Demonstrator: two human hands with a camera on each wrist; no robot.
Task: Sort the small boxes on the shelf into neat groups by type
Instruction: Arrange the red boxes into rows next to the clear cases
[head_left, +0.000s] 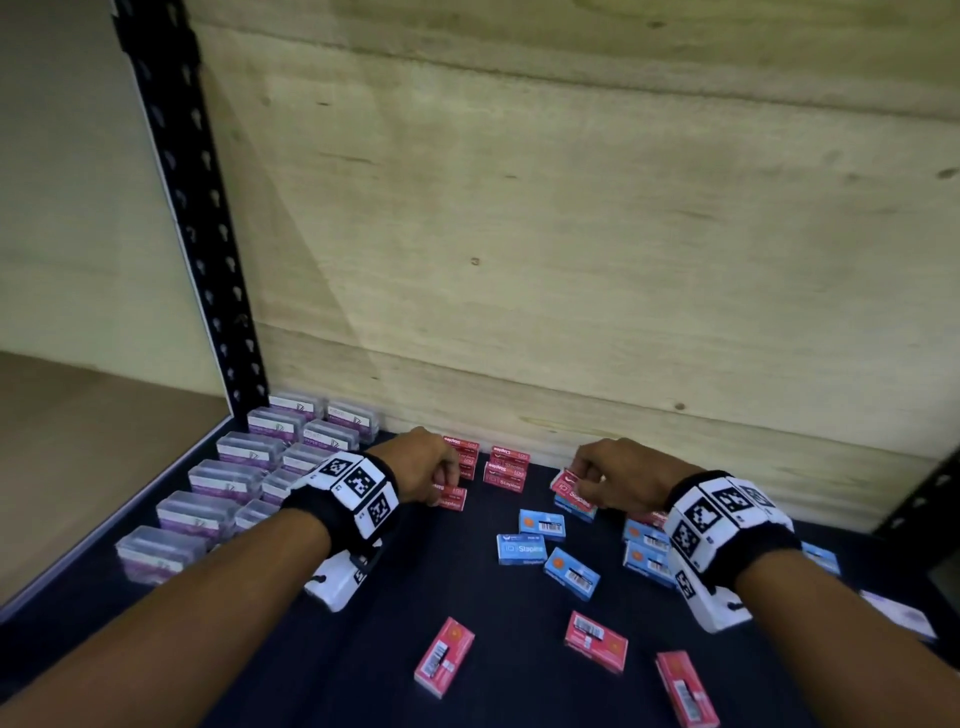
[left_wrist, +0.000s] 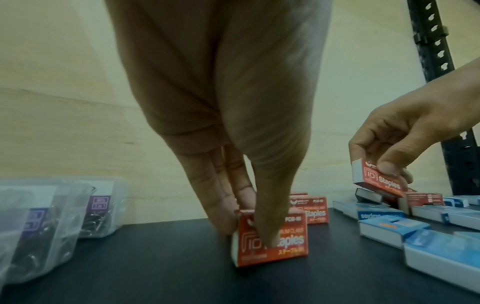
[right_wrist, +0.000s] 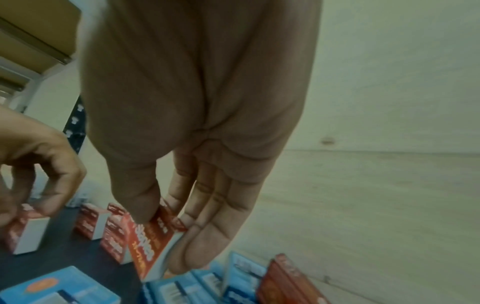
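My left hand (head_left: 436, 480) (left_wrist: 249, 228) pinches a red staples box (head_left: 453, 499) (left_wrist: 283, 244) that stands on edge on the dark shelf (head_left: 441, 571), just in front of a small group of red staples boxes (head_left: 506, 470) at the back wall. My right hand (head_left: 587, 475) (right_wrist: 166, 230) grips another red staples box (head_left: 569, 491) (right_wrist: 149, 240) (left_wrist: 379, 181), lifted a little above the blue staples boxes (head_left: 540, 540) (right_wrist: 182, 288). More red boxes (head_left: 595, 640) lie flat near the front.
Clear plastic boxes with purple labels (head_left: 249, 467) (left_wrist: 39, 222) stand in two rows at the left. A black perforated upright (head_left: 192, 208) marks the left back corner. A wooden panel (head_left: 571, 234) closes the back. A white box (head_left: 898, 613) lies at the right edge.
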